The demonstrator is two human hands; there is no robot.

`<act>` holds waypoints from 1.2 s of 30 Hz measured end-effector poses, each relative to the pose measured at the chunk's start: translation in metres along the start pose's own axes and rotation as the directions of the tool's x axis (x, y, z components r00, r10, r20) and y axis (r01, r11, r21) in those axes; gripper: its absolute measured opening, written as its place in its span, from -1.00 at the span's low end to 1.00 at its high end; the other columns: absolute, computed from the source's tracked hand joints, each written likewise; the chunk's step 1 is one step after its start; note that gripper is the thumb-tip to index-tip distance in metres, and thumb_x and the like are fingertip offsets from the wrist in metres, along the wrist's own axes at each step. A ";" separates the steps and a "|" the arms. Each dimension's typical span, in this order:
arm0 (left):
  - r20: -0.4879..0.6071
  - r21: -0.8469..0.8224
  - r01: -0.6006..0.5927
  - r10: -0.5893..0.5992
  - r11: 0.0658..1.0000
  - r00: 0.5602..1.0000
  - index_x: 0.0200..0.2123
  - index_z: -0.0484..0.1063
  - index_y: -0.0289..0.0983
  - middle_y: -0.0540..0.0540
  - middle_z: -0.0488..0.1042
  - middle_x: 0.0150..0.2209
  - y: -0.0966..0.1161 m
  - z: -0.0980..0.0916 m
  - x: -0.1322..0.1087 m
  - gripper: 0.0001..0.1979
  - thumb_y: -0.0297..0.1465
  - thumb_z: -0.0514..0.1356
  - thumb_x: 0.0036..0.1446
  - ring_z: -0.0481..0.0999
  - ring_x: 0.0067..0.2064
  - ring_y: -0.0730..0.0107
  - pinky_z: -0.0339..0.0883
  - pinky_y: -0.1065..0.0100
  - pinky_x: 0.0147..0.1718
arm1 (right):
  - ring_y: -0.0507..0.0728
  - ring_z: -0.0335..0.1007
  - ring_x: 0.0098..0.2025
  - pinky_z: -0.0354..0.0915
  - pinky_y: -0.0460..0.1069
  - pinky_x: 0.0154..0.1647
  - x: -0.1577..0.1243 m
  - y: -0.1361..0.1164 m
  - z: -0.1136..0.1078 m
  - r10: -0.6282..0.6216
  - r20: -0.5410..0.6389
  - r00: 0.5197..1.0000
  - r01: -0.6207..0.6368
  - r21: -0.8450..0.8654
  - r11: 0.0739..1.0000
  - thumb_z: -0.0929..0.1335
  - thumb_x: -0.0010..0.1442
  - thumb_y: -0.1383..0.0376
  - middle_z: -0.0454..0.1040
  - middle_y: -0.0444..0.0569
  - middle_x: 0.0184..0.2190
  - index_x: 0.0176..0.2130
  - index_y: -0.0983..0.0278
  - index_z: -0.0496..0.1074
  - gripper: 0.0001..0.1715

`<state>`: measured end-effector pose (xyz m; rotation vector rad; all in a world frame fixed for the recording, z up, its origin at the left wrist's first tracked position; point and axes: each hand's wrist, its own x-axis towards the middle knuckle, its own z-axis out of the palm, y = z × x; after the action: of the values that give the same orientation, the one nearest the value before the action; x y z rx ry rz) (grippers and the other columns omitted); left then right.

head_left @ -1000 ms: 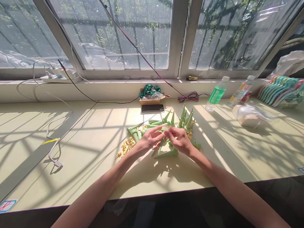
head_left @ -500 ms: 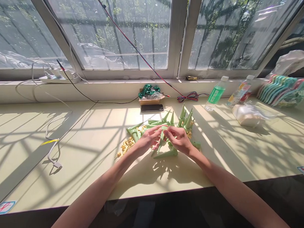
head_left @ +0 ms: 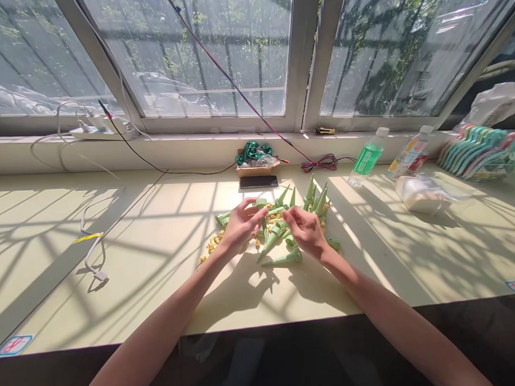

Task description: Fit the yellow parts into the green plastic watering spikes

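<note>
My left hand (head_left: 241,224) is curled round a green plastic cone-shaped spike (head_left: 261,203), its wide ribbed end up and its tip pointing down. A small yellow piece (head_left: 270,206) shows at that hand's fingertips. My right hand (head_left: 303,228) is a little to the right, thumb and fingers pinched together; whatever is between them is hidden. Below and between the hands lie more green spikes (head_left: 272,237), one of them flat (head_left: 283,259) nearest me. Several spikes (head_left: 320,202) stand upright behind my right hand. Small yellow plugs (head_left: 212,243) are heaped left of my left wrist.
A black phone (head_left: 259,182) lies behind the pile, in front of a small cardboard box (head_left: 257,171). Two bottles (head_left: 366,158), a wrapped packet (head_left: 422,195) and a row of hangers (head_left: 478,151) stand at the right. A white cable (head_left: 93,260) crosses the left side.
My hands have moved apart from where they met over the spike. The left hand has tilted the spike more upright, and the right hand has drawn slightly to the right, still pinched.
</note>
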<state>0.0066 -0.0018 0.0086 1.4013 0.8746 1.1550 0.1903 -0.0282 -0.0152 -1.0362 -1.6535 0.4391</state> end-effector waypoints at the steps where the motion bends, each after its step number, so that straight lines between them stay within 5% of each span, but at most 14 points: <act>1: -0.039 0.078 -0.035 0.039 0.996 0.999 -0.11 0.36 -0.25 -0.05 0.53 -0.38 -0.001 -0.001 0.001 -0.56 -0.15 0.35 0.03 0.36 -0.58 0.55 0.15 0.52 -0.65 | -0.03 0.11 -0.59 0.10 -0.08 -0.53 0.000 0.000 0.001 -0.017 0.007 1.000 0.017 -0.035 0.999 0.27 0.34 0.14 0.23 -0.20 -0.62 -0.45 0.25 0.32 -0.64; 5: -0.074 0.425 -0.122 0.168 0.897 0.983 -0.07 0.40 -0.26 -0.07 0.55 -0.39 -0.003 -0.006 0.003 -0.63 -0.16 0.26 0.14 0.54 -0.35 0.33 0.34 0.42 -0.43 | 0.00 0.25 -0.54 0.22 -0.07 -0.45 -0.004 0.000 0.005 -0.122 0.065 0.990 0.129 -0.131 0.983 0.30 0.31 0.21 0.37 -0.14 -0.55 -0.34 0.26 0.38 -0.79; 11: -0.046 0.750 -0.105 0.210 0.653 0.977 -0.06 0.50 -0.31 -0.01 0.49 -0.53 0.002 -0.011 0.003 -0.66 -0.25 0.15 0.20 0.42 -0.53 0.43 0.22 0.42 -0.49 | 0.10 0.41 -0.32 0.35 0.01 -0.27 -0.013 0.002 0.014 -0.274 0.220 0.936 0.306 -0.130 0.943 0.30 0.30 0.31 0.51 0.00 -0.31 -0.19 0.23 0.43 -0.89; 18: 0.010 0.853 -0.108 0.191 0.511 0.982 -0.10 0.53 -0.32 -0.01 0.49 -0.55 -0.007 -0.016 0.003 -0.69 -0.32 0.13 0.15 0.40 -0.54 0.42 0.19 0.41 -0.50 | 0.15 0.34 -0.17 0.30 0.12 -0.04 -0.017 -0.008 0.017 -0.327 0.446 0.833 0.433 -0.158 0.888 0.30 0.32 0.32 0.49 0.01 -0.21 -0.11 0.20 0.50 -0.81; 36: 0.086 0.943 -0.144 0.199 0.301 0.976 -0.08 0.51 -0.28 -0.08 0.50 -0.42 -0.009 -0.018 0.002 -0.70 -0.30 0.17 0.15 0.46 -0.42 0.31 0.23 0.38 -0.44 | 0.19 0.24 -0.09 0.19 0.15 -0.01 -0.022 -0.002 0.024 -0.295 0.560 0.775 0.489 -0.234 0.841 0.32 0.31 0.31 0.53 -0.02 -0.11 -0.22 0.22 0.47 -0.89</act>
<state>-0.0094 0.0061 -0.0007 2.5060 1.6286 0.7651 0.1683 -0.0420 -0.0349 -0.8265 -2.4446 0.1073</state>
